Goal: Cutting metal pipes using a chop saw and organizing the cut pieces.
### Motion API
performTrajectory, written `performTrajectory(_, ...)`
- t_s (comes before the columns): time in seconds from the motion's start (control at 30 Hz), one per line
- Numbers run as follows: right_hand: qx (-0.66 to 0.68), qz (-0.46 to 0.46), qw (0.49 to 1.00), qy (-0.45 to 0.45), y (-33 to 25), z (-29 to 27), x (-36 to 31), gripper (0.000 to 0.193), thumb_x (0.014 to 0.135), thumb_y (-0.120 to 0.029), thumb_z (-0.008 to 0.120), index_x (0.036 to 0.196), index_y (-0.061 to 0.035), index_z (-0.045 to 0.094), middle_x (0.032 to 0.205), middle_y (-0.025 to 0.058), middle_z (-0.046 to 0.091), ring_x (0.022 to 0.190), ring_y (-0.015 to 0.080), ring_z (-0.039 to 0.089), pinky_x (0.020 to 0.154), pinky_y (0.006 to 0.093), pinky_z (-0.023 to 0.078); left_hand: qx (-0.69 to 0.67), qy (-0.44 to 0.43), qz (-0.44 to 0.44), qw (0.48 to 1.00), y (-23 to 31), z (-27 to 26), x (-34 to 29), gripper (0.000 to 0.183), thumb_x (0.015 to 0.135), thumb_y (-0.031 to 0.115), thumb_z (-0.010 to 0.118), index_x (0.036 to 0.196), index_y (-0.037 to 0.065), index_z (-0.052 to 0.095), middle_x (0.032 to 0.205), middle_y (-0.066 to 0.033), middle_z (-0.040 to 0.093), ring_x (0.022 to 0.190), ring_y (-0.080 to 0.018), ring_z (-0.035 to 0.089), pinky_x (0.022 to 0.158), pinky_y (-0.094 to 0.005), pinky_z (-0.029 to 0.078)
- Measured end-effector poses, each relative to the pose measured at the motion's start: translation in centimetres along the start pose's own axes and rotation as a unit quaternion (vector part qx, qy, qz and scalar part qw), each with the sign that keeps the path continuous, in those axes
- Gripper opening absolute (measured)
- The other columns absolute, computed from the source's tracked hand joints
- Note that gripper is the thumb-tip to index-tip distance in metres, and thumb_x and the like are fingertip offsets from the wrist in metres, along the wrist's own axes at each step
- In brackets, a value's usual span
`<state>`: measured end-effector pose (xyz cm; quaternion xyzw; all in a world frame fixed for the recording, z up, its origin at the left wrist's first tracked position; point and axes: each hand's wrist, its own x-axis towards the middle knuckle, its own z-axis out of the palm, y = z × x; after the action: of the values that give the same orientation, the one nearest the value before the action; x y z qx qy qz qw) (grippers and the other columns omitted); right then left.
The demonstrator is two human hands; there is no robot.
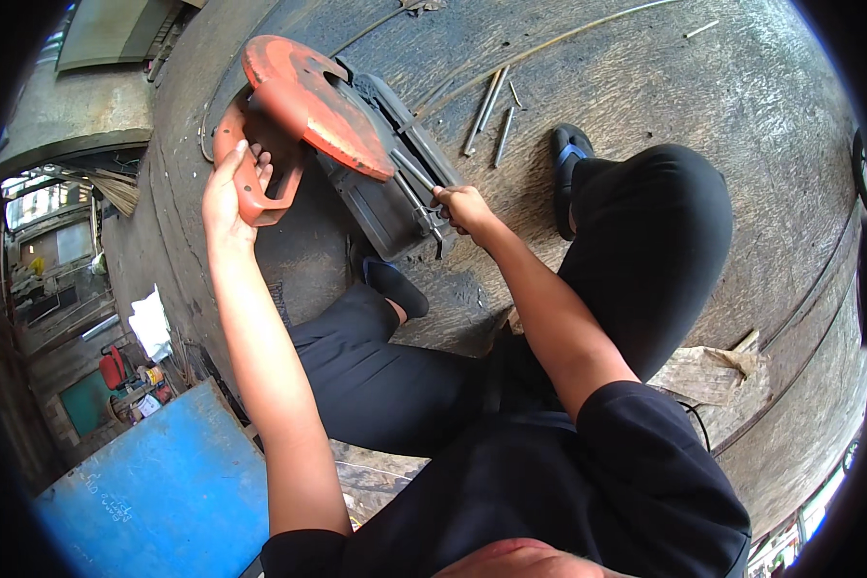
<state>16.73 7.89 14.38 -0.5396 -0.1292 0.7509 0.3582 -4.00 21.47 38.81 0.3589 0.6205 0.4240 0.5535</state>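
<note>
In front of me on the ground stands a cut-off saw, its orange blade guard (342,125) tilted over a dark metal base (376,204). The fingers of my left hand (229,197) are wrapped round the saw's orange loop handle (267,209). My right hand (464,210) is closed on the end of a short metal rod (413,171). That rod reaches over the base toward the guard's lower edge. Just below my right hand is the vise screw with its crank (435,231). The blade is mostly hidden by the guard.
Several cut metal rods (488,108) lie on the ground right of the saw. A long thin rod (568,36) curves across the far side. My sandalled feet (395,286) flank the base. A blue panel (169,482) and a cluttered work area are at lower left.
</note>
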Motion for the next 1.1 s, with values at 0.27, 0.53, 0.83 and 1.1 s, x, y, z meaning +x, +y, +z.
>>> performTrajectory(0.27, -0.054, -0.046, 0.997, 0.013, 0.1, -0.1, -0.1, 0.035, 0.087, -0.033, 0.061, 0.091, -0.0001, 0.07, 0.063, 0.0058, 0.056, 0.055, 0.0151, 0.05, 0.052, 0.0319, 0.039, -0.002, -0.016, -0.003, 1.0, 0.1, -0.3, 0.0, 0.05, 0.086, 0.015, 0.065, 0.127, -0.003, 0.043, 0.112, -0.0132, 0.055, 0.1, -0.0224, 0.057, 0.093, -0.0352, 0.046)
performTrajectory(0.53, -0.138, -0.06, 0.987, 0.054, 1.1, -0.3, 1.2, 0.04, 0.083, -0.04, 0.063, 0.092, -0.0019, 0.071, 0.077, 0.0131, 0.067, 0.075, 0.024, 0.064, 0.073, 0.0355, 0.047, -0.004, -0.01, -0.007, 1.0, 0.1, -0.1, 0.0, 0.051, 0.087, 0.016, 0.065, 0.128, -0.003, 0.043, 0.112, -0.0141, 0.055, 0.101, -0.023, 0.056, 0.095, -0.0361, 0.045)
performTrajectory(0.83, -0.2, -0.091, 0.972, 0.087, 0.9, 0.3, 0.1, 0.034, 0.082, -0.036, 0.063, 0.09, -0.0049, 0.073, 0.085, 0.016, 0.069, 0.082, 0.0298, 0.067, 0.077, 0.0405, 0.05, -0.003, -0.008, -0.01, 1.0, 0.1, 0.2, -0.2, 0.05, 0.088, 0.016, 0.064, 0.128, -0.003, 0.043, 0.113, -0.0138, 0.054, 0.102, -0.023, 0.056, 0.096, -0.0365, 0.044)
performTrajectory(1.1, -0.323, -0.155, 0.875, 0.325, 0.2, -0.2, 0.3, 0.026, 0.087, -0.026, 0.057, 0.093, -0.0017, 0.064, 0.085, 0.0221, 0.066, 0.082, 0.0398, 0.065, 0.073, 0.0477, 0.05, 0.133, 0.107, 0.169, 0.971, -0.1, 0.6, -0.4, 0.061, 0.082, 0.013, 0.069, 0.13, -0.005, 0.038, 0.116, -0.0171, 0.055, 0.106, -0.0272, 0.057, 0.093, -0.0363, 0.045)
